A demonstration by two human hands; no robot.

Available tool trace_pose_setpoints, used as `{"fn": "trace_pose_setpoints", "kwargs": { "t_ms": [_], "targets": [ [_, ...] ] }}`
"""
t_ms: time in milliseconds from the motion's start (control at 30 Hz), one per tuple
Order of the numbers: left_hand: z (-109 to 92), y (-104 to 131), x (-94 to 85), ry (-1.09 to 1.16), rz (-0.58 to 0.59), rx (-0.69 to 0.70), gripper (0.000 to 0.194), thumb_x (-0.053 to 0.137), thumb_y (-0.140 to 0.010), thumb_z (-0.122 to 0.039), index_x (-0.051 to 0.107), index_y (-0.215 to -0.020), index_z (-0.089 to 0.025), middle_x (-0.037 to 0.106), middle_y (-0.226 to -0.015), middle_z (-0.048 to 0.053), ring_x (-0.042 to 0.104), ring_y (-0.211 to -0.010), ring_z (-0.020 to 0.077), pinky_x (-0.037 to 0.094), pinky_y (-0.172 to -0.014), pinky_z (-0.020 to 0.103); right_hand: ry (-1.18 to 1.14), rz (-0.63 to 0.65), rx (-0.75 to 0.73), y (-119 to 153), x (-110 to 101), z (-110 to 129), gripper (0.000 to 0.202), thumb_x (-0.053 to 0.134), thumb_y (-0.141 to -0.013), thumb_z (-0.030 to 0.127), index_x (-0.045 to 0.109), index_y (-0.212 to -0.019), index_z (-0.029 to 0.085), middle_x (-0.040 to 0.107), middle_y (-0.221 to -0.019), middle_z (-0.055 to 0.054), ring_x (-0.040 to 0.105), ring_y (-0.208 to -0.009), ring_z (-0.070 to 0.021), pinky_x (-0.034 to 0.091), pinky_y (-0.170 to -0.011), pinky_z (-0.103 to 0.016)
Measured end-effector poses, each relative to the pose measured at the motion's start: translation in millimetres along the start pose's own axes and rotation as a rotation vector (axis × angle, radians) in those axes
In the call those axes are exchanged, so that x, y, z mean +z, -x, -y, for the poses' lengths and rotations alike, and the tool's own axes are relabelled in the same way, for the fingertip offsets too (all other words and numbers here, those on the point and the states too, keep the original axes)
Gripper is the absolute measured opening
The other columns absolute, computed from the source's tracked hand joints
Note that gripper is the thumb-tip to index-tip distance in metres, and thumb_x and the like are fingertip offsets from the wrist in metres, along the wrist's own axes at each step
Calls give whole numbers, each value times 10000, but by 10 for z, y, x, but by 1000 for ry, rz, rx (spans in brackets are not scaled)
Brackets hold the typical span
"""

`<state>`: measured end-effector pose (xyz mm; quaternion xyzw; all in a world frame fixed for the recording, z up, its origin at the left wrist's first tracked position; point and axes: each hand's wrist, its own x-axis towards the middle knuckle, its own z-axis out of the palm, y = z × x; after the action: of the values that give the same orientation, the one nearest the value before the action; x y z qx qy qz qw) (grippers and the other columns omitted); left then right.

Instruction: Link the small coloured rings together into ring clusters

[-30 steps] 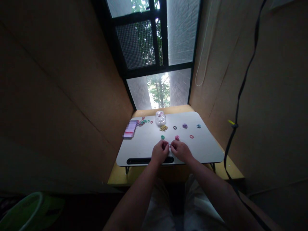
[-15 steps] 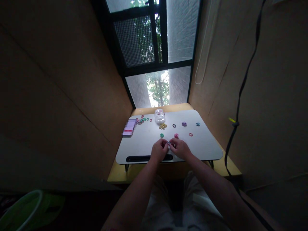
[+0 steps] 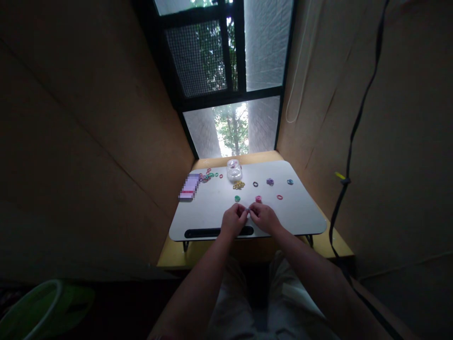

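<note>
My left hand [image 3: 233, 220] and my right hand [image 3: 264, 217] meet above the front middle of the white lap table [image 3: 208, 212]. Thumb and forefinger of each are pinched on a small bluish-grey hair tie [image 3: 248, 209], mostly covered by the fingertips. Just beyond my fingers lie a green bunch of hair ties [image 3: 237, 199] and a pink bunch [image 3: 258, 199]. A single red-pink hair tie [image 3: 280, 197] rests to the right. Farther back are a yellow pile [image 3: 239, 185], a dark hair tie [image 3: 255, 184], a purple bunch [image 3: 270, 181] and a blue one [image 3: 290, 182].
A clear plastic jar [image 3: 234, 171] stands at the table's back. Mixed red and green hair ties [image 3: 208, 175] lie at the back left, beside a blurred-out phone-like slab [image 3: 190, 187]. A dark slot [image 3: 201, 233] runs along the front edge. A black strap [image 3: 357, 123] hangs at right.
Both hands stay in nearly the same place, fingertips slightly closer together, and less of the bluish-grey hair tie shows between them. The whole view has shifted a little.
</note>
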<state>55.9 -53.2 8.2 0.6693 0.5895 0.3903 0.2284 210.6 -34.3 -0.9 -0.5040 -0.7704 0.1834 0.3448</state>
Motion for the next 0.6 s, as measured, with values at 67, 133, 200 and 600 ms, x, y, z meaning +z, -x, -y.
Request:
{"fn": "trace_pose_setpoints", "kwargs": {
  "t_ms": [67,133,200,600],
  "targets": [
    [-8,5,-2,-2,0,-5,217,564,-811,-387,586,-760,-177,588,-633,-27,520,-579,94,362,-581,221,11,-1,8,-2,4,3,125,500,-814,247,603,-759,203,611,-674,1,508,-593,-120,318,-575,-223],
    [-18,9,-8,5,6,-8,228,559,-815,-395,579,-751,-177,579,-620,-30,513,-567,93,359,-572,220,20,-3,10,-3,4,8,132,497,-819,254,596,-749,202,606,-667,3,499,-584,-118,310,-573,-225],
    [-27,12,-15,15,11,-4,229,549,-823,-395,578,-754,-178,580,-619,-31,515,-565,93,362,-571,218,24,-4,6,-2,-2,17,140,495,-826,262,590,-742,201,599,-661,4,496,-582,-117,306,-573,-227],
    [-13,4,-12,16,13,12,167,526,-837,-329,616,-818,-190,633,-698,-21,555,-624,96,388,-614,218,26,7,13,11,-23,35,165,493,-847,297,572,-735,204,576,-639,9,489,-572,-118,289,-566,-230]
  ]
}}
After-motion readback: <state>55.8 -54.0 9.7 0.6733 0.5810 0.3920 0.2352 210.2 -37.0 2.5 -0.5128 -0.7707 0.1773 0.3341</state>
